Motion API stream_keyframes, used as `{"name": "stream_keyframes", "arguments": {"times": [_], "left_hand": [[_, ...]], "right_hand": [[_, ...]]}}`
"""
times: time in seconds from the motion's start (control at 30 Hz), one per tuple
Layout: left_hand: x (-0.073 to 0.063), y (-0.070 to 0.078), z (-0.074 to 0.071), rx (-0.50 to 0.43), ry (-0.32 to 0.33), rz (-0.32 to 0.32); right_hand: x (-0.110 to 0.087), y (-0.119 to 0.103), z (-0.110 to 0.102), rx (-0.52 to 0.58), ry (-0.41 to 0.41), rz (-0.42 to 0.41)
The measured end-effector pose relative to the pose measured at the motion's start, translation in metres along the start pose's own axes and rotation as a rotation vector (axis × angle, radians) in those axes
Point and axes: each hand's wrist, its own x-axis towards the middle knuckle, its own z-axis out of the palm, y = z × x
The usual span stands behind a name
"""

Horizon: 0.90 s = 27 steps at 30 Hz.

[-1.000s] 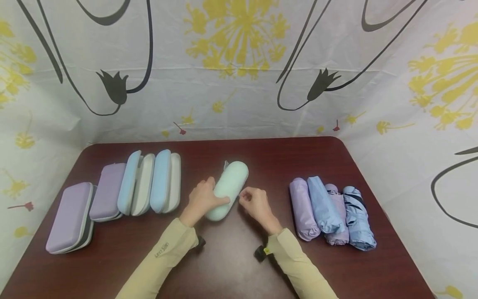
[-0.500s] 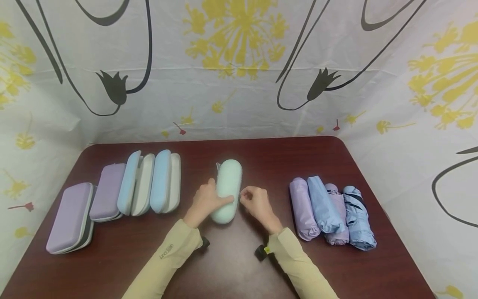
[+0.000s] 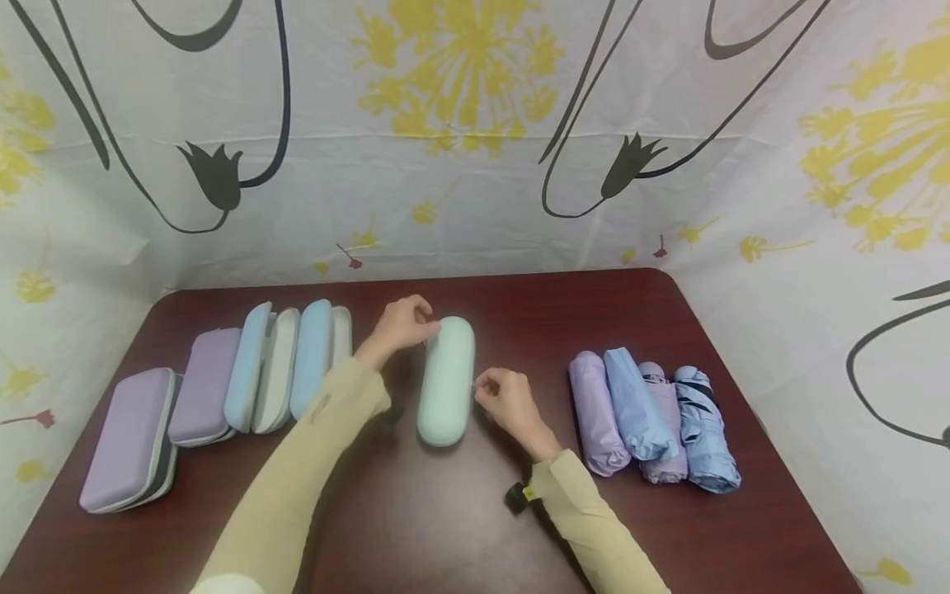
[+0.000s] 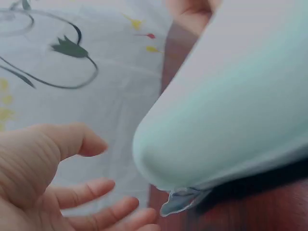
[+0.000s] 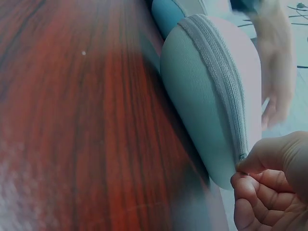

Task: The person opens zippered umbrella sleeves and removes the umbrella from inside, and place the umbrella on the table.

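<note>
A mint-green zip case (image 3: 446, 384) lies lengthwise on the table in front of me. My right hand (image 3: 512, 406) is at its right side, thumb and finger pinching the zipper pull (image 5: 243, 158). In the right wrist view the zipper (image 5: 219, 72) runs along the case's side and looks closed behind the pull. My left hand (image 3: 401, 324) is by the case's far left end. The left wrist view shows its fingers (image 4: 86, 192) spread and relaxed, apart from the case, near a small clear tab (image 4: 180, 201) at the end.
On the left stand two lilac cases (image 3: 129, 437) and two light-blue cases (image 3: 248, 367), the blue ones gaping. Several folded umbrellas (image 3: 641, 404), lilac and blue, lie side by side on the right. A patterned cloth (image 3: 475, 198) hangs behind the brown table (image 3: 416, 528).
My left hand has let go of the case's side and moved to its far end. The case has turned straighter, pointing away from me. The right hand stays nearly in place.
</note>
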Motion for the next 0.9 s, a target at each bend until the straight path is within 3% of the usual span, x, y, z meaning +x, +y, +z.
{"name": "stream_keyframes", "arguments": {"times": [0.13,0.37,0.53,0.9], "left_hand": [[0.023,0.011,0.003,-0.007,-0.055,-0.068],[0.042,0.032,0.019,0.252,-0.126,-0.092],[0.044,0.040,0.027,0.344,-0.151,-0.129],[0.043,0.036,0.027,0.312,-0.167,-0.185]], "right_hand": [[-0.001,-0.001,-0.001,-0.015,0.002,-0.009],[-0.001,-0.005,-0.002,-0.058,0.005,-0.030],[-0.001,-0.005,-0.003,-0.083,-0.004,-0.036],[0.000,-0.004,-0.003,-0.117,0.001,-0.096]]}}
